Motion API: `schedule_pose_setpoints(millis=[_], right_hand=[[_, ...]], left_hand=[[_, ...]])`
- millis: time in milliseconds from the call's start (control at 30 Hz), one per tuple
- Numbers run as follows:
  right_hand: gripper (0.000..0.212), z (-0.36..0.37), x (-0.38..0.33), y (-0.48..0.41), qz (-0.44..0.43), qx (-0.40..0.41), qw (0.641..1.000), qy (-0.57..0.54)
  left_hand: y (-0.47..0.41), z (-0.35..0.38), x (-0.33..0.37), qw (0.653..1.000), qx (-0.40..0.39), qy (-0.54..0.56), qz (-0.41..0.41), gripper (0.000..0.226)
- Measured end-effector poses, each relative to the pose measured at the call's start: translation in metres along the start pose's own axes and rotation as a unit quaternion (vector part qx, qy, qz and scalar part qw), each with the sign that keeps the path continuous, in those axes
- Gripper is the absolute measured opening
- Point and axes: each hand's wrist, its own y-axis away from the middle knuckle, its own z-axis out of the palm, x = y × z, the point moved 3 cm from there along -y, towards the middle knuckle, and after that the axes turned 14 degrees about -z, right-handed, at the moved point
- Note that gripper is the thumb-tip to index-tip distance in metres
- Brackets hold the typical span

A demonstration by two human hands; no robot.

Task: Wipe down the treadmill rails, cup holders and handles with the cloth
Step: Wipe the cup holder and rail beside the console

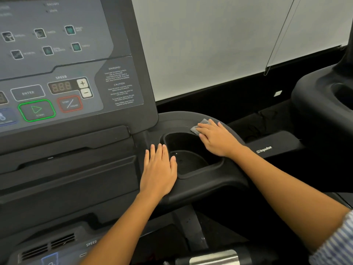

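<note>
A black cup holder (188, 159) is sunk into the treadmill's right-hand arm, just right of the console. My right hand (217, 139) lies flat on the far right rim of the holder and presses a small grey cloth (201, 126) against the plastic; only the cloth's far edge shows beyond my fingers. My left hand (158, 173) rests palm down, fingers apart, on the arm at the holder's left rim, holding nothing. A silver grip sensor on a handle (214, 258) shows at the bottom edge.
The console panel (63, 73) with speed display, green start and red stop buttons fills the left. A second treadmill's black arm and cup holder (342, 96) stand at the right. A white wall and a hanging cord (278, 37) are behind.
</note>
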Motion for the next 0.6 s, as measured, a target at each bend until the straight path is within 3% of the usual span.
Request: schedule_pose_setpoints(millis=[267, 433, 500, 600], right_hand=[[0.041, 0.006, -0.018, -0.051, -0.070, -0.024, 0.995, -0.068], [0.028, -0.015, -0.021, -0.021, -0.087, 0.183, 0.966, -0.162], [0.027, -0.012, -0.035, -0.006, -0.132, 0.175, 0.967, -0.128], [0.028, 0.012, -0.055, -0.004, -0.195, 0.095, 0.976, -0.021]], left_hand=[[0.000, -0.003, -0.003, 0.997, 0.014, 0.072, -0.008, 0.048], [0.001, -0.005, -0.006, 0.992, 0.039, 0.122, -0.016, 0.049], [0.001, -0.004, -0.006, 0.990, 0.039, 0.135, -0.016, 0.052], [0.000, -0.004, -0.005, 0.990, 0.031, 0.135, -0.012, 0.054]])
